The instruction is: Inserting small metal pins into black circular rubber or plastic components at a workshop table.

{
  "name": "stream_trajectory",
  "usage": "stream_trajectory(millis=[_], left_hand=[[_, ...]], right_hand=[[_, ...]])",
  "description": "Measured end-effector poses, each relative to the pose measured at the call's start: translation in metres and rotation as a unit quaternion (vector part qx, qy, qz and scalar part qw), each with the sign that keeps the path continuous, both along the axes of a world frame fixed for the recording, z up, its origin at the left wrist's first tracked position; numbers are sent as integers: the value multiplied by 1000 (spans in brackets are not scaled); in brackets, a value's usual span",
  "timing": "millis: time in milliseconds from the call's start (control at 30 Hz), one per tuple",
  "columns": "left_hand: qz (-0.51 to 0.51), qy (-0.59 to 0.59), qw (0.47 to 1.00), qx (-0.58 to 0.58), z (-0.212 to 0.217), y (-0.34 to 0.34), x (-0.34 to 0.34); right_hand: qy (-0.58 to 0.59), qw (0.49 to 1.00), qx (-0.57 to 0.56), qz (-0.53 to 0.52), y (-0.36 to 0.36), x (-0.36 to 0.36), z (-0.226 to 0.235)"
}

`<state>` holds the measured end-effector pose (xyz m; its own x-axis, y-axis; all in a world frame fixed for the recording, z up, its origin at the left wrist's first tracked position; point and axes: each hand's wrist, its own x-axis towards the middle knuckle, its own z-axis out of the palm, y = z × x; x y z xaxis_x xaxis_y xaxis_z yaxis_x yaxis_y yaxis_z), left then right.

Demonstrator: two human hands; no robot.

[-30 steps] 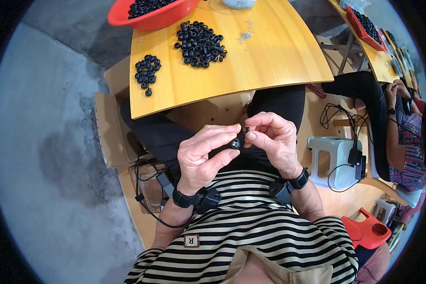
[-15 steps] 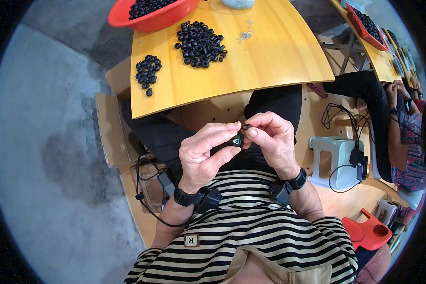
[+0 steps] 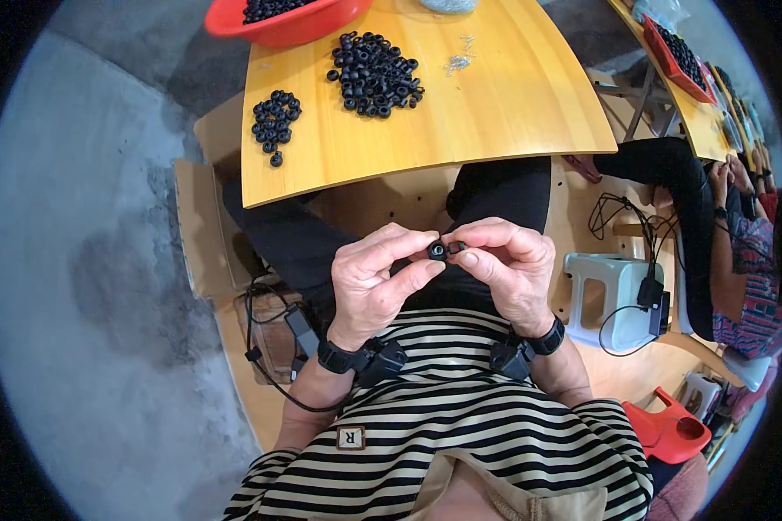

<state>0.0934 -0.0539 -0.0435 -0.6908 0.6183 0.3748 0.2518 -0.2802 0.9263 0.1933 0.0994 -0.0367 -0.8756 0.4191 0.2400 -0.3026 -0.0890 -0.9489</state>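
Note:
Over my lap, my left hand (image 3: 378,273) pinches a small round black wheel-like part (image 3: 437,252) between thumb and fingers, its ringed opening facing up. Close beside it, my right hand (image 3: 511,265) holds a smaller black piece (image 3: 456,247) between thumb and forefinger. The two pieces nearly touch; whether they are joined I cannot tell. On the wooden table (image 3: 460,130) ahead lie a large pile of similar black parts (image 3: 376,76) and a smaller group (image 3: 275,123) to its left.
A red basin (image 3: 295,28) of black parts stands at the table's far left. Small metal pieces (image 3: 458,62) lie near a clear container (image 3: 447,5). A white stool (image 3: 613,300), cables and another person's arm (image 3: 723,260) are on the right. A cardboard box (image 3: 202,230) stands left.
My hands have shifted slightly, and the round part now sits closer to the right fingertips, its opening turned more upward. The table appears a little higher in view.

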Motion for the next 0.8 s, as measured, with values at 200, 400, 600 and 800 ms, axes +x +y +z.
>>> stream_trajectory(millis=[200,400,600,800], left_hand=[[8,13,1000,-4,0,0,1],[21,44,998,-35,5,-1,0],[51,138,987,-67,7,1,-2],[55,151,983,-90,11,1,-1]], right_hand=[[-1,995,94,-17,3,-1,2],[10,993,116,-22,3,-3,2],[7,987,157,-14,7,-2,3],[11,982,188,-24,9,-4,2]])
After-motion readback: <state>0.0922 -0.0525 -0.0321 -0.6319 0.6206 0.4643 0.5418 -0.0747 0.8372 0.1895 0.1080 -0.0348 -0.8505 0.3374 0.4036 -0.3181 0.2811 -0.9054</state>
